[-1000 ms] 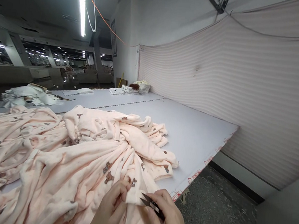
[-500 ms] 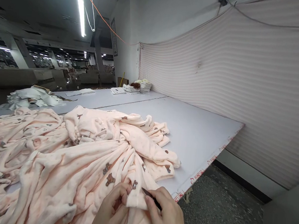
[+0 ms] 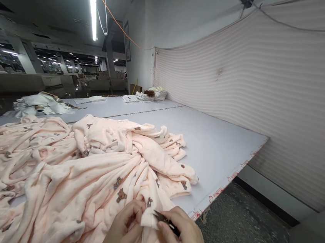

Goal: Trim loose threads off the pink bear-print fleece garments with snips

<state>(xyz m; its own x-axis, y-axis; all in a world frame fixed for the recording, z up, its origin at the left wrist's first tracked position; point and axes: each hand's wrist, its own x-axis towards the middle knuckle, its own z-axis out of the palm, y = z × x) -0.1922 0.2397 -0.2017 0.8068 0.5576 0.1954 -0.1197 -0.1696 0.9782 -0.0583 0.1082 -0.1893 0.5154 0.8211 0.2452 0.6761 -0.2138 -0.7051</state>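
A heap of pale pink plush fabric (image 3: 81, 178) with small brown bear prints lies over the table and toward me. My left hand (image 3: 126, 226) pinches a hemmed edge of this fabric between thumb and fingers. Just to its right, my right hand (image 3: 183, 232) is closed around dark thread snips (image 3: 170, 223). Their two pointed blades are slightly apart and touch or nearly touch the side of the hemmed end. Most of the snips' body is hidden by my right fingers.
The grey-white table (image 3: 218, 143) has red-printed tape along its right edge. White-green cloth scraps (image 3: 39, 104) lie at the far left. Folded white stacks (image 3: 156, 94) stand at the back. A striped cloth (image 3: 257, 77) hangs along the wall; speckled floor (image 3: 239, 222) lies right.
The snips' blades now show apart at the hem, where before they looked like one dark point. The left hand keeps its pinch. The whole view has shifted slightly.
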